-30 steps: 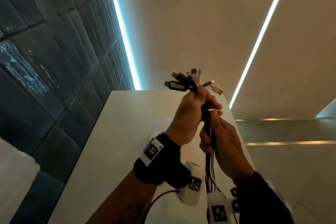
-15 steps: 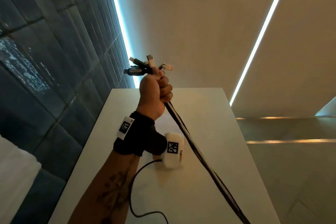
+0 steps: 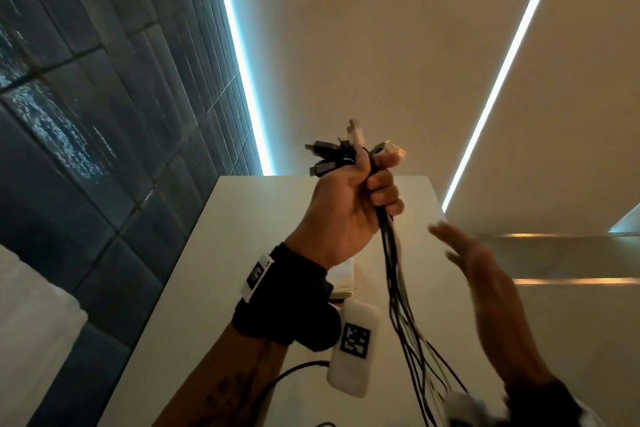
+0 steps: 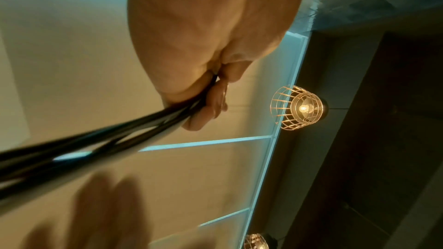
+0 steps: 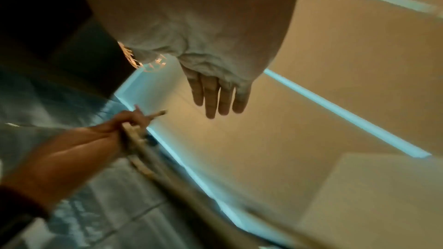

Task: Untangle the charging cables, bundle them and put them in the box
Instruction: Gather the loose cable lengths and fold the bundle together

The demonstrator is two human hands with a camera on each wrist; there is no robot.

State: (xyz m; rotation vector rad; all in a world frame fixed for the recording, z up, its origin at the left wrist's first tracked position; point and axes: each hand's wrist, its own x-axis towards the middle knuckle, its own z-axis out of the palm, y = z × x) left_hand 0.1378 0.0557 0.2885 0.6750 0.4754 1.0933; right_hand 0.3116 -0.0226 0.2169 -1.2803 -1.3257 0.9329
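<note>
We find the left hand (image 3: 346,208) raised, fingers (image 3: 382,180) clenched round the cables (image 3: 393,260) below their plugs, right hand (image 3: 485,274) spread alongside; limp, light strands, best gathered mid-length.

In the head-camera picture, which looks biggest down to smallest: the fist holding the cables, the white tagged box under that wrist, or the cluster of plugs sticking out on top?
1. Left hand gripping the dark charging cables.
2. White rounded box with a black square tag, slightly smaller, though it sits nearer the camera.
3. Fan of black and white plugs, clearly smallest.
</note>
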